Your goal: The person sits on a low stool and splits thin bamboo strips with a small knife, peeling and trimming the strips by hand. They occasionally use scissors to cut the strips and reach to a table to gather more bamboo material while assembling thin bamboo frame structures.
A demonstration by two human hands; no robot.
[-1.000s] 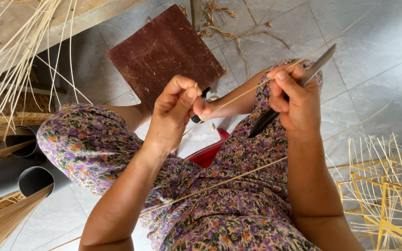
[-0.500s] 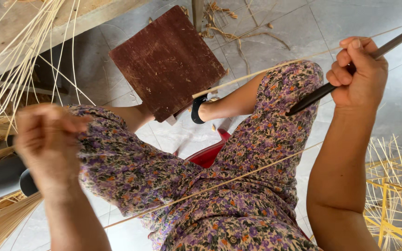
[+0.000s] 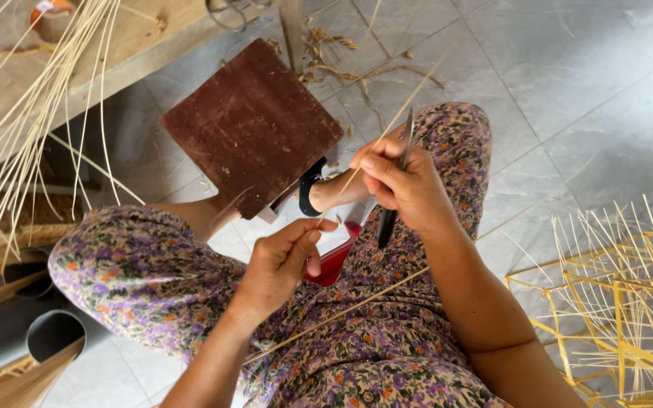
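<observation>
- Head view: the right hand (image 3: 406, 185) is clenched around a dark-handled knife (image 3: 393, 198), blade pointing up and away over the right knee.
- A thin pale bamboo strip (image 3: 394, 121) runs up from that hand's fingertips beside the blade, slanting toward the tiled floor (image 3: 568, 83).
- The left hand (image 3: 285, 261) sits lower, just beside the right, fingers curled and thumb pressed to the forefinger; it looks pinched on the strip's lower end, though the strip itself is too thin to make out there.
- Both hands hover above the lap, clothed in purple floral fabric (image 3: 137, 279).
- A second long strip (image 3: 357, 302) lies slantwise across the lap under the forearms.
- A red object (image 3: 332, 261) shows between the knees, mostly hidden.
- A dark brown square board (image 3: 251, 125) rests on the floor beyond the knees.
- A bundle of pale strips (image 3: 39, 128) hangs from the wooden bench (image 3: 137, 38) at upper left.
- A yellow bamboo frame (image 3: 621, 302) stands at right, well apart from the hands.
</observation>
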